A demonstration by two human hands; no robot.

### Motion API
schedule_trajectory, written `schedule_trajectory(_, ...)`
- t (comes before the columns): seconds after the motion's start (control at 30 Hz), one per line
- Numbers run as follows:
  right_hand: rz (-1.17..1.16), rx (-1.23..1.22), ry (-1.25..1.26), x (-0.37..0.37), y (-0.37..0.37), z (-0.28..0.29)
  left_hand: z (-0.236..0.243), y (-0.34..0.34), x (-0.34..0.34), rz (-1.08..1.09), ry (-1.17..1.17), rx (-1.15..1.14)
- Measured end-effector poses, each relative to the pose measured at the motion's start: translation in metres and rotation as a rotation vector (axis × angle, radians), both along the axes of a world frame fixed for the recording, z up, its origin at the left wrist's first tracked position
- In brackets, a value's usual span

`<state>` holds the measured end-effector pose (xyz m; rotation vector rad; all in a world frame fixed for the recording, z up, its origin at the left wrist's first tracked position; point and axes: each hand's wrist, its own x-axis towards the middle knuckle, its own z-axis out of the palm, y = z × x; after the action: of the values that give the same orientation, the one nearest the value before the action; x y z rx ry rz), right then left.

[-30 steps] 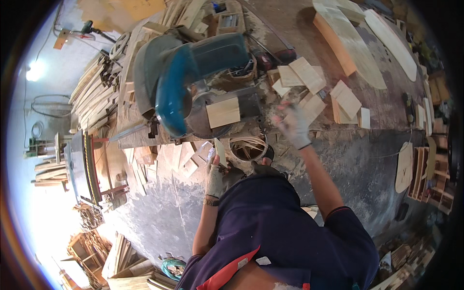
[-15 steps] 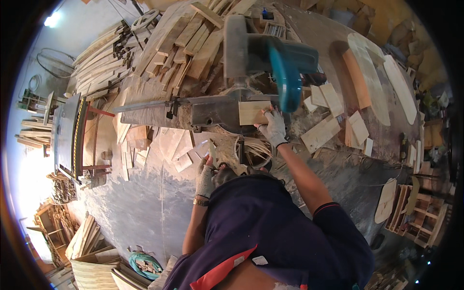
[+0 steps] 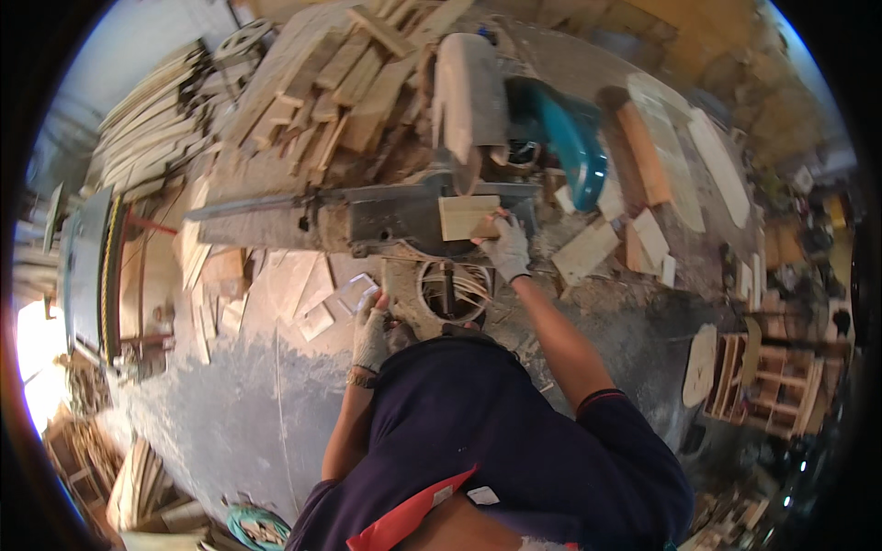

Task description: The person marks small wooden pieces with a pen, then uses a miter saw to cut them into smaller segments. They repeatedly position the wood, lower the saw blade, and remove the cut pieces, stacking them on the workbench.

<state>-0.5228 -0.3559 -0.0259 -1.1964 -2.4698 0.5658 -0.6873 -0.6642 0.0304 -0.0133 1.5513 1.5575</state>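
Note:
My right hand (image 3: 503,246), in a pale fingerless work glove, grips the right end of a short wood board (image 3: 467,219). The board lies flat on the dark metal bed of a mitre saw (image 3: 390,223). Above the board stands the saw head, with a grey blade guard (image 3: 469,101) and a teal handle (image 3: 588,161) that no hand touches. My left hand (image 3: 372,338), gloved the same way and wearing a wrist band, is low in front of the bench. Its fingers are closed around what looks like a thin wood piece (image 3: 386,274), partly blurred.
A round bin (image 3: 452,292) with wood strips stands just below the saw bed. Stacked planks (image 3: 358,78) lie behind it to the left; curved wood pieces (image 3: 675,151) and loose offcuts (image 3: 586,252) lie to the right. More flat offcuts (image 3: 299,285) are at the left.
The view has shifted, so the scene sits farther left. Against the bench, the saw head and teal handle have moved right. My right hand still grips the board; my left remains low.

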Motion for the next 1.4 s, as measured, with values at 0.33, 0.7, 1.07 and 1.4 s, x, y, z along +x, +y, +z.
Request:
schedule_trajectory(0.33,0.213,-0.04,-0.37,-0.017,0.025,0.065,-0.001,-0.006,-0.007,-0.093,0.027,0.054)
schedule_trajectory(0.7,0.42,-0.022,-0.33,-0.033,0.026,0.075,0.006,-0.012,0.014,0.069,0.111,0.058)
schedule_trajectory(1.07,0.273,0.129,-0.146,-0.043,-0.008,0.029,0.017,0.064,0.015,-0.292,0.685,-0.269)
schedule_trajectory(1.4,0.34,0.007,-0.059,-0.033,-0.001,0.021,-0.015,0.147,-0.015,-0.493,1.394,-0.401)
